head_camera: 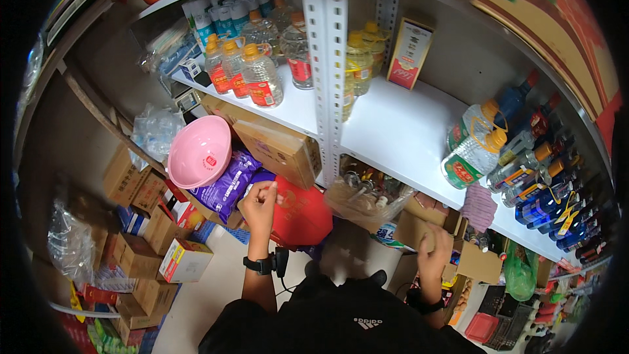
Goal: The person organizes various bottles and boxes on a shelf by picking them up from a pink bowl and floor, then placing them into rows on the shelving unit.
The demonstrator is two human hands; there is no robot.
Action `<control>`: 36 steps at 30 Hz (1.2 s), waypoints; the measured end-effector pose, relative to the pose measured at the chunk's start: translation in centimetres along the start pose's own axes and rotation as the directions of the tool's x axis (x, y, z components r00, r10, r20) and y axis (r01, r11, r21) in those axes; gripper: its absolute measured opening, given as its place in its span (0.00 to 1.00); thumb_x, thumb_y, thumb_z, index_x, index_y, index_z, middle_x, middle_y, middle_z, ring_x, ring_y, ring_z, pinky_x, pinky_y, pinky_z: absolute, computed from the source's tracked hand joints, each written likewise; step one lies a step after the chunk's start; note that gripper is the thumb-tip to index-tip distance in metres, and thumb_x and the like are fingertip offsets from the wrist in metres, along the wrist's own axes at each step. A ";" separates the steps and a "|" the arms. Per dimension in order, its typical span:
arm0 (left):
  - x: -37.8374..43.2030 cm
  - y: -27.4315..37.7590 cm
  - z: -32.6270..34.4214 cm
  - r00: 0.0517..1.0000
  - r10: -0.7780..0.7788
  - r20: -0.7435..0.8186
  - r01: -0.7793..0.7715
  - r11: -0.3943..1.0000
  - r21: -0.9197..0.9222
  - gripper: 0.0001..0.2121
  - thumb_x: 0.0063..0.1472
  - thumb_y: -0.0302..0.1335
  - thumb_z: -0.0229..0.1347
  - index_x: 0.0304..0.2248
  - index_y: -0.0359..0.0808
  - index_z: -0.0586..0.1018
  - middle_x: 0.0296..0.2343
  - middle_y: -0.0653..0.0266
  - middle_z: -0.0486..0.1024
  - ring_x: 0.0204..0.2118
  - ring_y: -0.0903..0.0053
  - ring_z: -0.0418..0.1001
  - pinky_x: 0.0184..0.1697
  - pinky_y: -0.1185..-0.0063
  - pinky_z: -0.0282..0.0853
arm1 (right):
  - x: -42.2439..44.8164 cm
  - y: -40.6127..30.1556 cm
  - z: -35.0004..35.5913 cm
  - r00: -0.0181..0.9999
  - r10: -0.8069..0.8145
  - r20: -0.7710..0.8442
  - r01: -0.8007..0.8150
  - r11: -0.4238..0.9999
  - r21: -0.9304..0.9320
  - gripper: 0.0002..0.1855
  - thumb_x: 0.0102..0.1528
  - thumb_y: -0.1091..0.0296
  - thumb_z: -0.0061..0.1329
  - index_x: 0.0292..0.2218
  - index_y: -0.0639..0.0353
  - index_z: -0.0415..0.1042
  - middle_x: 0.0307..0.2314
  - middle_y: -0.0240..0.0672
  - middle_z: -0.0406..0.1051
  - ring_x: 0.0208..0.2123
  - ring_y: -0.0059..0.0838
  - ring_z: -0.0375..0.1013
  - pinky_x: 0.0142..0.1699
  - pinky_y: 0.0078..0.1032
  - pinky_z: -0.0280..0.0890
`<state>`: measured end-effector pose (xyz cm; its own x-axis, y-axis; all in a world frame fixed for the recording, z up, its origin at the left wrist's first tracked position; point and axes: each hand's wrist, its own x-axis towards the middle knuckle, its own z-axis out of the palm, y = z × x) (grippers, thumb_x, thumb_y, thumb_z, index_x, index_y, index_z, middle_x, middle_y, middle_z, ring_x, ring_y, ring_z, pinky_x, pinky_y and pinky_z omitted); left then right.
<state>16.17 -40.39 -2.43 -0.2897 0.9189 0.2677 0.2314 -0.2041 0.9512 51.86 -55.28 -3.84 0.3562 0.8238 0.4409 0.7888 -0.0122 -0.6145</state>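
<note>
My left hand point(260, 205) is raised in front of a red bag point(307, 214) with a pale printed emblem. Its fingers are curled in towards the thumb, and I see nothing held in them. Just behind it lie a purple plastic package point(223, 188) and a pink plastic basin point(199, 153). My right hand point(435, 250) hovers by an open cardboard box point(414, 230) below the white shelf point(393, 123). It is slightly blurred, with fingers loosely apart and nothing visible in them. Above it, a mauve cloth point(479, 207) hangs over the shelf edge.
Oil bottles with orange caps point(263, 78) and a tall printed box point(410, 54) stand on the shelves. Two large handled bottles point(467, 160) and rows of liquor bottles point(535, 206) fill the right end. A perforated metal post point(330, 69) divides the shelving. Stacked cartons point(137, 255) line the left.
</note>
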 end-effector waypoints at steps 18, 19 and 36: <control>27.1 -8.7 2.8 0.902 0.395 -0.172 -0.358 0.909 0.211 0.44 0.44 0.38 0.67 0.54 0.24 0.56 0.52 0.42 0.58 0.55 0.56 0.57 0.59 0.67 0.51 | -3.0 -14.4 4.6 0.997 -0.074 -0.009 0.072 0.989 -0.130 0.16 0.46 0.83 0.48 0.40 0.62 0.72 0.32 0.43 0.71 0.35 0.43 0.70 0.41 0.31 0.65; 28.0 -9.0 3.9 0.891 0.410 -0.193 -0.365 0.902 0.232 0.48 0.41 0.36 0.69 0.55 0.22 0.54 0.51 0.40 0.56 0.56 0.54 0.54 0.60 0.66 0.50 | -3.4 -14.3 4.5 0.998 -0.057 -0.035 0.052 0.989 -0.142 0.16 0.46 0.82 0.49 0.39 0.62 0.72 0.32 0.43 0.71 0.35 0.43 0.70 0.41 0.31 0.64; 30.8 -5.6 7.9 0.870 0.451 -0.199 -0.362 0.858 0.365 0.54 0.37 0.41 0.71 0.56 0.22 0.50 0.52 0.37 0.57 0.54 0.50 0.59 0.59 0.65 0.54 | -7.3 -14.1 1.4 0.987 0.067 -0.143 -0.097 0.971 -0.218 0.16 0.47 0.77 0.47 0.40 0.59 0.71 0.28 0.37 0.70 0.32 0.40 0.69 0.40 0.32 0.63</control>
<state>13.28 -8.27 -0.75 -0.3322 0.6402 0.6927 0.6422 -0.3843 0.6632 37.47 -60.34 0.68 0.4763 0.7314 0.4881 0.8404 -0.2153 -0.4974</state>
